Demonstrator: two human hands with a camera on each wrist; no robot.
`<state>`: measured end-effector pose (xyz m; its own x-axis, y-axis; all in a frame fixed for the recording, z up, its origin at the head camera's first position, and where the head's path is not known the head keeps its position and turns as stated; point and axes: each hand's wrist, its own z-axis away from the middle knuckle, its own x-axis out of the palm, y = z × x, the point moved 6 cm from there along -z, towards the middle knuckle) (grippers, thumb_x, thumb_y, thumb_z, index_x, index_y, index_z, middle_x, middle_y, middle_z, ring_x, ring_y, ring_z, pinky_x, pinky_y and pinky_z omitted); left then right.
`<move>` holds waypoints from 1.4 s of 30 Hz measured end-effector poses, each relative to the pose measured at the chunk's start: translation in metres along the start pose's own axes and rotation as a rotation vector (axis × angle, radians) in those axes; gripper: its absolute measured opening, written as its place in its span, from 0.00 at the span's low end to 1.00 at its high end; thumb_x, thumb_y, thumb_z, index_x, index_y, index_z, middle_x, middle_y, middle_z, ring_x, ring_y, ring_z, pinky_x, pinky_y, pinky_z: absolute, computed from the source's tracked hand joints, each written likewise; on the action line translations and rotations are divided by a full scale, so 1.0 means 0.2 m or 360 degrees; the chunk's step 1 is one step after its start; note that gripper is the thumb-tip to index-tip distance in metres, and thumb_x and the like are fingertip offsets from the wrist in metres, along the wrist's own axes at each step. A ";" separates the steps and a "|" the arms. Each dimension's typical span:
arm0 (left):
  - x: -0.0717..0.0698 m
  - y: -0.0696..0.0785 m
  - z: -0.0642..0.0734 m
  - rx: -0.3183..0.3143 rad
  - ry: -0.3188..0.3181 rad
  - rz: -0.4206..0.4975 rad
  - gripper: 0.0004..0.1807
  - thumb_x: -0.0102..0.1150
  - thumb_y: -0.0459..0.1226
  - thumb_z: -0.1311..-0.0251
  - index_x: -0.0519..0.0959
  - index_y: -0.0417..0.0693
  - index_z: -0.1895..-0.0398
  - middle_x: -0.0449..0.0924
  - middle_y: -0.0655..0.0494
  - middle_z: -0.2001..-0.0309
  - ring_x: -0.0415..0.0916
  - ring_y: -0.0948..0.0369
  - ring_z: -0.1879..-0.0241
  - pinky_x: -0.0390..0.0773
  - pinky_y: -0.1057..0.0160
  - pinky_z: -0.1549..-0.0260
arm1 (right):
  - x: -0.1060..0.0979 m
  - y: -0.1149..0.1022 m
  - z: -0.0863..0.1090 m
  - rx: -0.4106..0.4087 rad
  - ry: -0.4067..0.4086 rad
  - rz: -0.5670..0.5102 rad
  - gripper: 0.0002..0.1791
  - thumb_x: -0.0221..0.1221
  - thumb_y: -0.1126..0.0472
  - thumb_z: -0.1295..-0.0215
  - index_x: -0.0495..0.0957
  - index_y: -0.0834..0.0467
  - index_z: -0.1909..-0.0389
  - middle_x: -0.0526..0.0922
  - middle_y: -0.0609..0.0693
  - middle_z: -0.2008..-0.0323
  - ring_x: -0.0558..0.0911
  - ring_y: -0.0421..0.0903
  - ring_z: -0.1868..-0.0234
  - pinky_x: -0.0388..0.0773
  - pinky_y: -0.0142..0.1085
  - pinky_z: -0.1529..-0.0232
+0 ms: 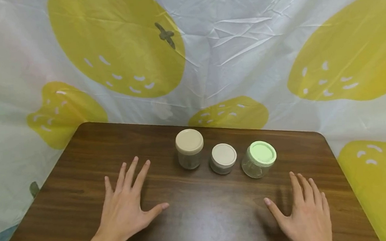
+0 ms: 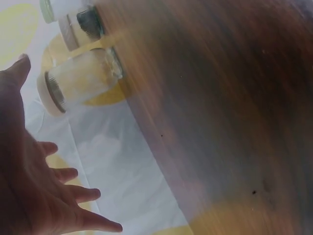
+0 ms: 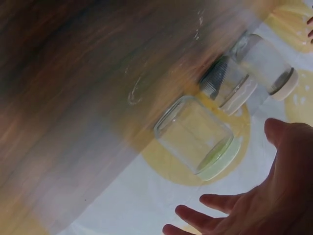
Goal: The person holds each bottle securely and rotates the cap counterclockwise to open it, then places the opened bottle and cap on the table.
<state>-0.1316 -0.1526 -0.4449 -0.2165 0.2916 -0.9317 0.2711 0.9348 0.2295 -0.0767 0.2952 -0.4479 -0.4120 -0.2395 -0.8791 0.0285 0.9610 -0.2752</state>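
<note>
Three lidded glass jars stand in a row towards the far side of the table. The tall jar with a cream lid (image 1: 190, 148) is on the left, a short jar with a pale lid (image 1: 223, 158) in the middle, and a jar with a light green lid (image 1: 259, 159) on the right. Something dark and ridged shows inside the middle jar in the wrist views. My left hand (image 1: 124, 207), fingers spread, is left of the tall jar and touches none. To the right of the green-lidded jar, my right hand (image 1: 306, 216) has its fingers extended and holds nothing.
The dark wooden table (image 1: 201, 211) has rounded far corners. Behind it and at its sides hangs a white cloth (image 1: 228, 48) printed with large yellow fruit, close to the table's far edge.
</note>
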 end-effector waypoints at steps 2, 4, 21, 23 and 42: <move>0.00 0.01 0.00 -0.0001 0.0022 0.0033 0.66 0.58 0.82 0.53 0.43 0.74 0.13 0.47 0.54 0.13 0.53 0.38 0.17 0.51 0.16 0.32 | -0.01 -0.01 0.00 -0.0033 0.0065 -0.0033 0.59 0.72 0.33 0.46 0.60 0.54 0.18 0.71 0.66 0.28 0.67 0.72 0.27 0.61 0.72 0.31; -0.01 0.01 -0.01 0.0000 0.0045 0.0052 0.65 0.59 0.81 0.52 0.44 0.74 0.13 0.49 0.54 0.13 0.54 0.39 0.17 0.52 0.17 0.31 | -0.03 -0.02 0.00 -0.0050 0.0111 -0.0047 0.58 0.73 0.35 0.47 0.62 0.54 0.19 0.73 0.67 0.30 0.70 0.72 0.30 0.65 0.70 0.36; -0.01 0.06 -0.07 0.0042 0.0275 0.0206 0.65 0.69 0.71 0.51 0.51 0.60 0.13 0.65 0.50 0.20 0.68 0.43 0.23 0.62 0.25 0.28 | -0.01 -0.22 -0.02 -0.0168 0.0265 -0.0227 0.51 0.76 0.42 0.50 0.71 0.62 0.27 0.79 0.68 0.44 0.76 0.69 0.46 0.72 0.62 0.56; -0.01 0.08 -0.09 0.0030 0.0258 0.0237 0.65 0.69 0.71 0.50 0.50 0.60 0.13 0.64 0.51 0.19 0.67 0.44 0.23 0.62 0.26 0.27 | 0.00 -0.25 -0.03 -0.0183 0.0260 -0.0259 0.50 0.75 0.42 0.49 0.70 0.61 0.27 0.78 0.67 0.43 0.76 0.68 0.44 0.72 0.62 0.53; 0.04 0.19 -0.21 -0.0185 0.0105 0.0832 0.59 0.70 0.62 0.40 0.43 0.68 0.13 0.64 0.55 0.19 0.69 0.48 0.24 0.81 0.32 0.47 | 0.10 -0.60 -0.15 -0.0598 0.0405 -0.0909 0.36 0.73 0.60 0.43 0.76 0.62 0.33 0.84 0.56 0.40 0.83 0.50 0.47 0.76 0.27 0.46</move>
<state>-0.1616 -0.1065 -0.4323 -0.1401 0.7327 -0.6660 0.2538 0.6767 0.6911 -0.1151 0.1783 -0.4208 -0.4693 -0.7223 -0.5080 -0.5501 0.6892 -0.4716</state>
